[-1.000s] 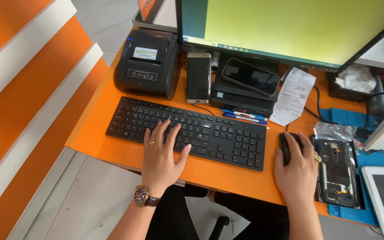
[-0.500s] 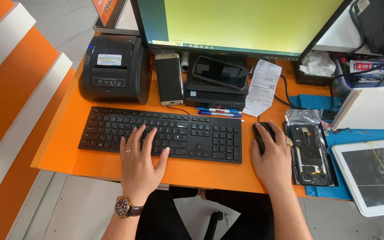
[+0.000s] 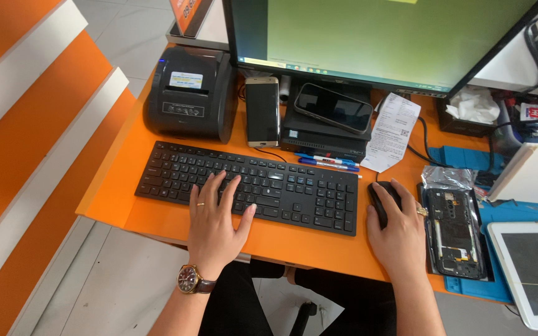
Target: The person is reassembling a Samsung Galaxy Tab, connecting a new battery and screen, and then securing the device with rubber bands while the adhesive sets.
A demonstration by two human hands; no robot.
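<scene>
On the orange bench point(image 3: 157, 219), my left hand point(image 3: 214, 225) lies flat and ungrasping on the keyboard point(image 3: 250, 185), my right hand point(image 3: 400, 233) cups the mouse point(image 3: 380, 200); a wide sweep could knock the opened phone point(image 3: 454, 231)

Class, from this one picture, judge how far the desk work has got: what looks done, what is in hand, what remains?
Done: the monitor is on, and an opened phone lies bagged beside the mouse. In hand: the left hand rests on the keyboard, and the right hand covers the mouse. Left: the phone's insides are exposed, with no cover on it.
</scene>
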